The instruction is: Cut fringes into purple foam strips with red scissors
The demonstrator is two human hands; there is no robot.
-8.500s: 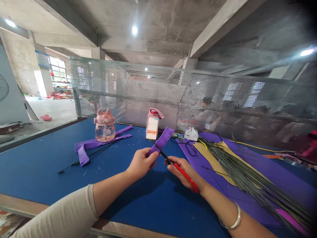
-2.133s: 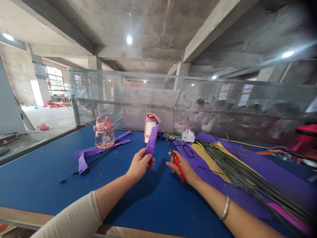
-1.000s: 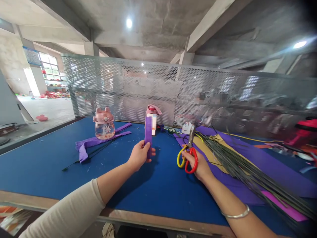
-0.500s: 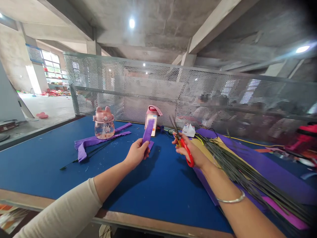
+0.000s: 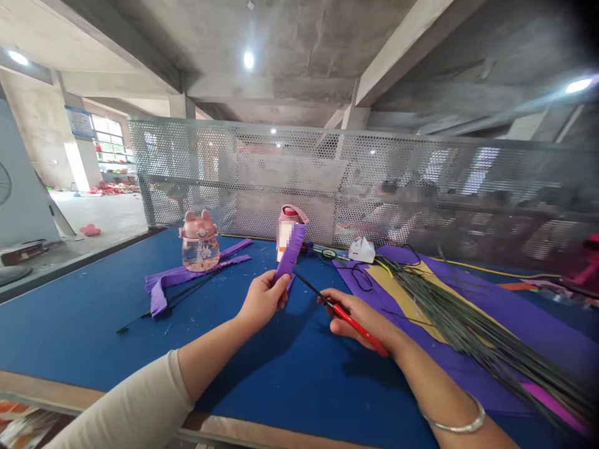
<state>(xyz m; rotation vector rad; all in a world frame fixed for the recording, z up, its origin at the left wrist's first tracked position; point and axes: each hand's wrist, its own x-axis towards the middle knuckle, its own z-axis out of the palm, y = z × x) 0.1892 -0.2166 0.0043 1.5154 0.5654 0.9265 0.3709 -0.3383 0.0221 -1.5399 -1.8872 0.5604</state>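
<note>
Between the thumb and fingers of my left hand (image 5: pixel 266 298) is a purple crepe paper strip (image 5: pixel 292 252), held upright with fine cuts showing along its right edge. My right hand (image 5: pixel 358 318) grips red-handled scissors (image 5: pixel 353 325), the dark blades pointing up and left at the strip's lower right side. Whether the blades touch the paper I cannot tell. More purple strips (image 5: pixel 175 279) lie on the blue table (image 5: pixel 224 380) at the left, beside a thin dark green stem (image 5: pixel 135 323).
A clear bottle with a pink lid (image 5: pixel 200 243) stands at the left, a pink bottle (image 5: pixel 289 215) behind the strip. At the right, dark green stems (image 5: pixel 449 305) lie over purple and tan sheets. A small white box (image 5: pixel 361 249) sits before the perforated metal screen (image 5: pixel 290 171).
My right hand has lowered and turned the scissors so their blades point left at the strip. The strip now leans to the right. The view has shifted slightly.
</note>
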